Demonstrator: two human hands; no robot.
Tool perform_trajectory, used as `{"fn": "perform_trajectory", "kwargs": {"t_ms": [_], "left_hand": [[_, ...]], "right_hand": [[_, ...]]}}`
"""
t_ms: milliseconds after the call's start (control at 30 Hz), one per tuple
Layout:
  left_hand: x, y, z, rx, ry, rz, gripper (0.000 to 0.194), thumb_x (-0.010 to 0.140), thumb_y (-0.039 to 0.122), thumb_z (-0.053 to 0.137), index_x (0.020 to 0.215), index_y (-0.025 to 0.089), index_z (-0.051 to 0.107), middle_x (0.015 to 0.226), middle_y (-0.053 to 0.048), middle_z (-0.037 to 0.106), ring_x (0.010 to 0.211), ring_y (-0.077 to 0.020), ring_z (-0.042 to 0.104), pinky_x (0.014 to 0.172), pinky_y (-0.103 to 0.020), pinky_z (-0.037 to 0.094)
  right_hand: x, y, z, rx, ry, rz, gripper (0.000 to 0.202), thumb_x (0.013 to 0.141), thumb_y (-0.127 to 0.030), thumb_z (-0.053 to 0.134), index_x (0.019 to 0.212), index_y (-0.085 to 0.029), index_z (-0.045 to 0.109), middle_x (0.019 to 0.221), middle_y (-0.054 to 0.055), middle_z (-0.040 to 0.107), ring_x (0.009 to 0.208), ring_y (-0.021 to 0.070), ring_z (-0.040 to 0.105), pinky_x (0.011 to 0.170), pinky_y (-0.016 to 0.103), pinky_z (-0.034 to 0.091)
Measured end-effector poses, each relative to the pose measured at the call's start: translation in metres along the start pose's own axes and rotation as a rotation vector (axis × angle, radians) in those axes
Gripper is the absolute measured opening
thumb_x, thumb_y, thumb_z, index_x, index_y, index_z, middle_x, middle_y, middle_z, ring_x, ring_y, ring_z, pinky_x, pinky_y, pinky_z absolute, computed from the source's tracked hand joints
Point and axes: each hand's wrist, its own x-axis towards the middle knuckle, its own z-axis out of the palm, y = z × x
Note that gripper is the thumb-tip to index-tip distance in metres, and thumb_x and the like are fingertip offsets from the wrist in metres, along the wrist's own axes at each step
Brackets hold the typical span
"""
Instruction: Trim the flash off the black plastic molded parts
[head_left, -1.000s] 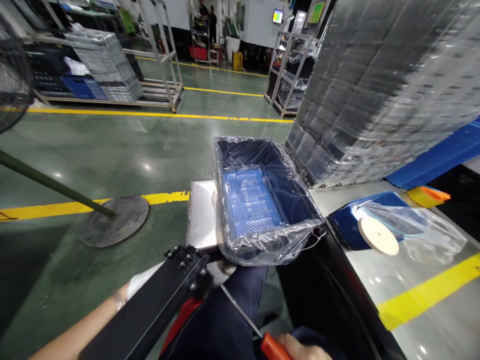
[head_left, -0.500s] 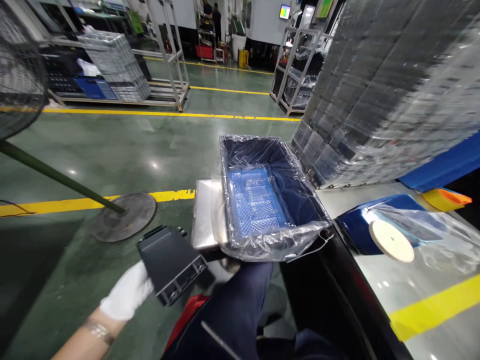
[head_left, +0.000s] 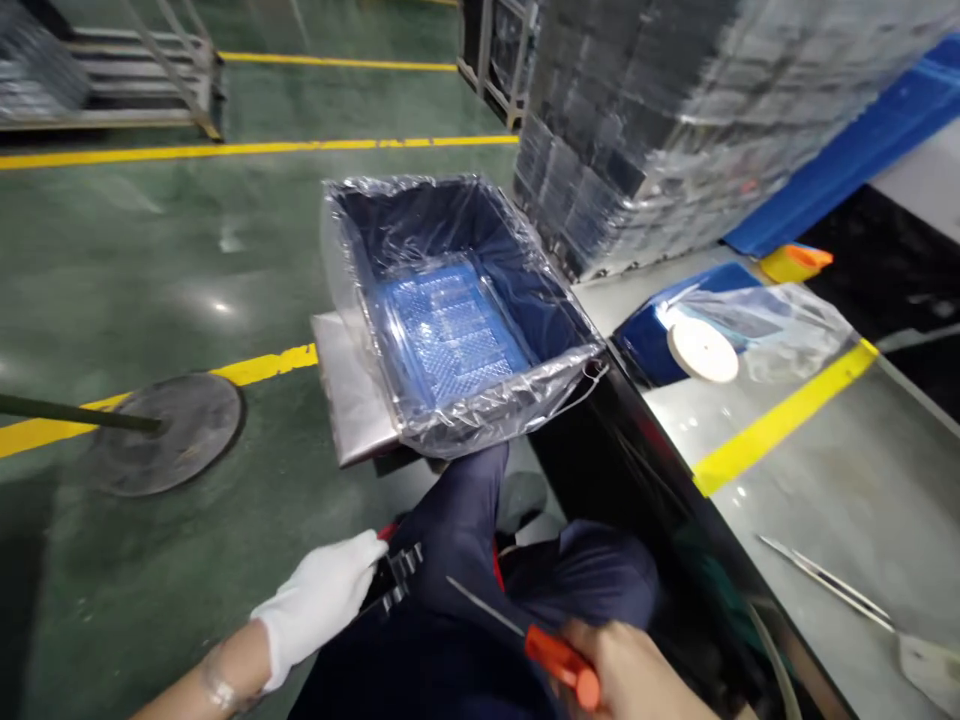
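Two hands low, left hand [head_left: 319, 600] on black part [head_left: 397, 585], right hand [head_left: 630, 675] gripping screwdriver [head_left: 559, 662]

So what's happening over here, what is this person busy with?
A seated person holds a dark ridged part against their lap with the gloved left hand. The bare right hand grips an orange-handled screwdriver, its tip pointing toward that part. Just ahead, a plastic-lined bin sits on a metal platform, with a blue tray at the bottom. Tweezers lie on the table to the right.
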Motion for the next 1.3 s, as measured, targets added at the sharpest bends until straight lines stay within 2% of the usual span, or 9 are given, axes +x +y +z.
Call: {"fn": "perform_trajectory", "kwargs": {"t_ms": [133,233,400,600,767,967,1133,1200,1300], "left_hand": [[0.005,-0.005,0.013,-0.028,0.002,-0.009,0.041,0.097,0.025,0.034,0.12,0.018,0.068,0.125,-0.012,0.068,0.115,-0.027,0.066,0.104,-0.041,0.05],[0.007,-0.013,0.025,0.018,0.003,-0.031,0.04,0.097,0.024,0.036,0.122,0.018,0.066,0.129,-0.011,0.067,0.121,-0.0258,0.063,0.109,-0.041,0.046],[0.005,-0.023,0.043,0.149,0.05,-0.042,0.042,0.097,0.024,0.037,0.128,0.018,0.065,0.138,-0.012,0.062,0.128,-0.0236,0.058,0.115,-0.039,0.041],[0.003,-0.017,0.042,0.183,0.05,-0.036,0.043,0.097,0.024,0.037,0.128,0.017,0.066,0.137,-0.012,0.063,0.127,-0.0257,0.06,0.115,-0.041,0.042],[0.002,-0.007,0.037,0.189,0.037,-0.068,0.045,0.096,0.023,0.037,0.129,0.015,0.066,0.139,-0.012,0.061,0.129,-0.0256,0.058,0.117,-0.04,0.04],[0.001,-0.003,0.035,0.169,0.028,-0.068,0.044,0.096,0.023,0.036,0.127,0.017,0.066,0.137,-0.012,0.063,0.127,-0.0264,0.059,0.115,-0.042,0.042],[0.002,0.006,0.025,0.13,0.064,-0.101,0.037,0.092,0.023,0.041,0.115,0.02,0.071,0.129,-0.012,0.068,0.122,-0.0277,0.063,0.112,-0.042,0.045],[0.004,0.003,0.02,0.08,0.096,-0.126,0.034,0.093,0.024,0.04,0.107,0.021,0.072,0.121,-0.01,0.072,0.116,-0.0277,0.067,0.106,-0.041,0.05],[0.01,-0.018,0.013,-0.013,0.212,-0.119,0.035,0.096,0.029,0.037,0.101,0.026,0.072,0.109,-0.005,0.076,0.102,-0.0236,0.072,0.091,-0.033,0.057]], "right_hand": [[0.019,0.005,0.023,-0.071,0.073,0.016,0.016,0.081,-0.018,0.054,0.086,-0.022,0.069,0.079,0.004,0.076,0.078,0.0226,0.074,0.062,0.027,0.042],[0.039,0.001,0.034,-0.165,0.033,0.007,0.021,0.079,-0.021,0.055,0.094,-0.019,0.071,0.084,0.011,0.077,0.081,0.0293,0.076,0.064,0.03,0.047],[0.057,-0.008,0.036,-0.195,0.011,-0.012,0.025,0.08,-0.021,0.056,0.095,-0.012,0.074,0.09,0.017,0.076,0.086,0.0347,0.075,0.072,0.037,0.054],[0.059,-0.012,0.034,-0.205,0.006,-0.013,0.027,0.08,-0.023,0.059,0.097,-0.008,0.074,0.091,0.02,0.076,0.086,0.0378,0.074,0.075,0.042,0.058],[0.059,-0.015,0.029,-0.208,-0.017,0.002,0.026,0.081,-0.021,0.058,0.097,-0.009,0.075,0.092,0.02,0.076,0.088,0.0374,0.074,0.075,0.042,0.058],[0.055,-0.013,0.018,-0.207,-0.027,0.016,0.024,0.078,-0.019,0.059,0.093,-0.012,0.076,0.09,0.018,0.077,0.087,0.0339,0.075,0.072,0.035,0.055],[0.032,-0.002,0.002,-0.149,-0.004,-0.029,0.018,0.08,-0.026,0.06,0.083,-0.018,0.076,0.077,0.009,0.077,0.074,0.0258,0.075,0.056,0.026,0.043],[0.02,0.0,-0.004,-0.067,0.041,-0.047,0.016,0.08,-0.028,0.061,0.08,-0.021,0.075,0.071,0.006,0.075,0.066,0.0215,0.072,0.051,0.025,0.035],[0.009,-0.005,-0.013,0.0,0.031,0.013,0.018,0.079,-0.022,0.058,0.082,-0.024,0.076,0.072,0.003,0.075,0.065,0.0183,0.071,0.047,0.024,0.03]]}}
